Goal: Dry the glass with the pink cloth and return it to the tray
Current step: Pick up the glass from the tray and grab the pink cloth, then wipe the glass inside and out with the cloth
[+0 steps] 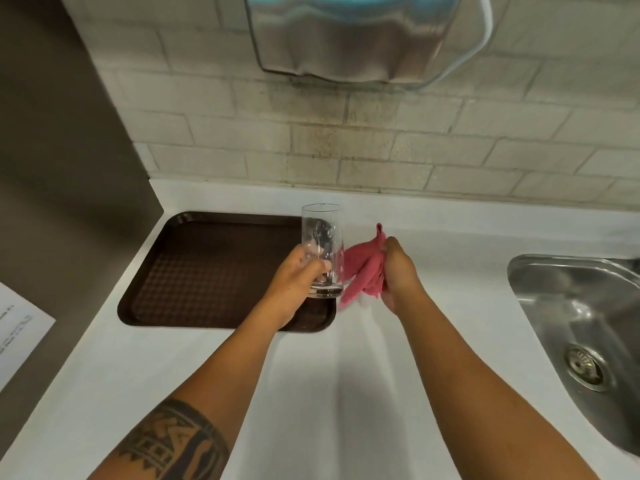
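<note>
A tall clear glass (322, 233) stands upright in the air, gripped around its lower half by my left hand (294, 282), above the right edge of the dark brown tray (207, 268). Just to its right, my right hand (400, 271) holds a bunched pink cloth (363, 268). The cloth's left edge comes up close beside the glass; whether they touch I cannot tell. Nothing lies on the tray.
The tray lies on a white counter (311, 375) against a tiled wall. A steel sink (581, 323) with a drain is set in at the right. A metal hand dryer (363, 36) hangs on the wall above. A brown panel with a paper sheet (17, 334) is at left.
</note>
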